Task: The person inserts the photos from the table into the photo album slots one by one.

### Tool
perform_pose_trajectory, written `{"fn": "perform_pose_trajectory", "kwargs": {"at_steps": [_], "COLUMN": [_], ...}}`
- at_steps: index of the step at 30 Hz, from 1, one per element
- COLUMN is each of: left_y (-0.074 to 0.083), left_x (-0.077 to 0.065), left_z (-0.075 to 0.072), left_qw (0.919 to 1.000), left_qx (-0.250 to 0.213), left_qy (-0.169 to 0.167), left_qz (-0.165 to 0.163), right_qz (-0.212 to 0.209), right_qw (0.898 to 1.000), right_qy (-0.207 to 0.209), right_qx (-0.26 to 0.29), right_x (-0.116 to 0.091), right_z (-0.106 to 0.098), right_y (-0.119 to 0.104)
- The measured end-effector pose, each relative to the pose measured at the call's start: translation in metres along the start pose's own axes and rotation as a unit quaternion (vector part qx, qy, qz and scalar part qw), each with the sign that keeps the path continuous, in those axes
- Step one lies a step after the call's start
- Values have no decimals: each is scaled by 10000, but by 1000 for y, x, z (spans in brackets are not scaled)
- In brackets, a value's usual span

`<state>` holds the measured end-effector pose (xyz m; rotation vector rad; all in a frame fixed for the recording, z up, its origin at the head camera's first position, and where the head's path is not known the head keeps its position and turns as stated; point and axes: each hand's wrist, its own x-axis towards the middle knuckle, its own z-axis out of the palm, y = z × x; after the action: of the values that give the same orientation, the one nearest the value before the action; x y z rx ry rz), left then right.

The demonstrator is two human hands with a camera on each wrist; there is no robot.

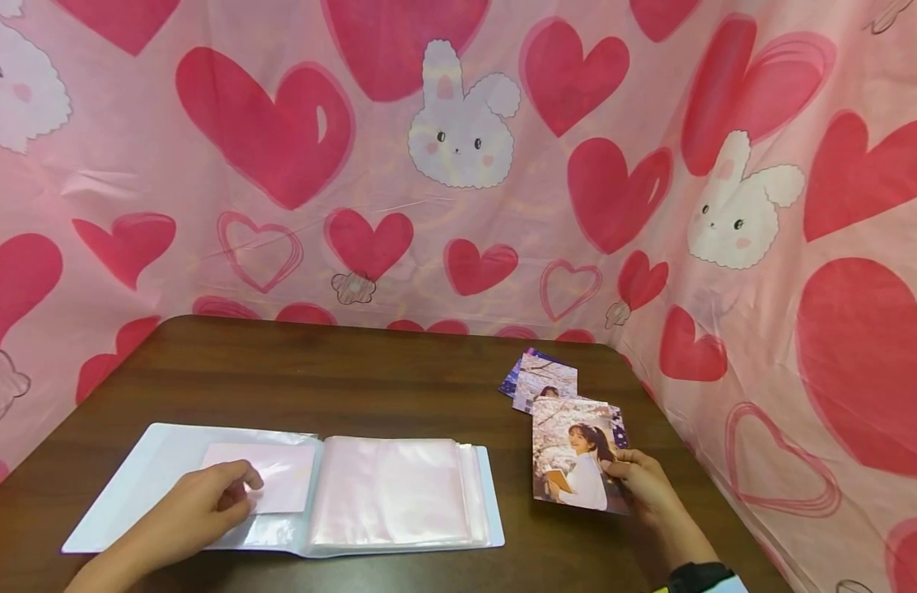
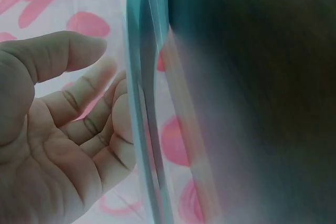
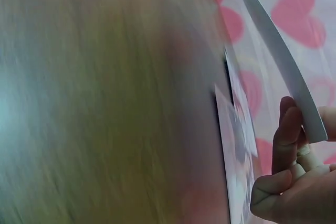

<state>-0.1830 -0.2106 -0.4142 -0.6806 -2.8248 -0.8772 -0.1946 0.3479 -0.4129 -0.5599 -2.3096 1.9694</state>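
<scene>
An open photo album [image 1: 390, 492] with clear sleeves lies on the table in the head view. A pale card [image 1: 283, 478] shows in its left page. My left hand [image 1: 213, 504] rests over that page, its fingers loosely bent and nothing between them; in the left wrist view the left hand [image 2: 68, 119] is beside the album's edge [image 2: 137, 103]. My right hand [image 1: 647, 486] pinches a photo [image 1: 569, 461] of a person among blossoms at its right edge. In the right wrist view the photo [image 3: 286, 51] appears edge-on between thumb and fingers, lifted above other photos [image 3: 236, 156].
Several photos [image 1: 545, 379] lie overlapped on the right side of the brown wooden table [image 1: 399, 379], partly hidden behind the held one. A pink cloth [image 1: 399, 173] with hearts and rabbits hangs around the table's back and sides.
</scene>
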Motion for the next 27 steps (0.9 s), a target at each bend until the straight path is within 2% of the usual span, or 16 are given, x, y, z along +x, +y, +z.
{"fn": "perform_pose_trajectory", "kwargs": {"at_steps": [5,14,21,27], "left_y": [8,26,42,51], "left_x": [6,17,23,28], "left_z": [5,13,16,20], "left_qw": [9990,9970,9938,9916], "left_qx": [-232,-528,-978,-1139], "left_qy": [74,158,30,95], "left_qz": [382,546,537,599], "right_qz": [-201,-485,-401,-444], "right_qw": [9996,9936,9798,9606], "right_qy": [-204,-1022,-1949,-2711], "right_qx": [-64,10,215,425], "right_x": [-4,-20,-35,-45], "right_z": [24,67,93,111], "right_y": [-2,-3,-4,-3]}}
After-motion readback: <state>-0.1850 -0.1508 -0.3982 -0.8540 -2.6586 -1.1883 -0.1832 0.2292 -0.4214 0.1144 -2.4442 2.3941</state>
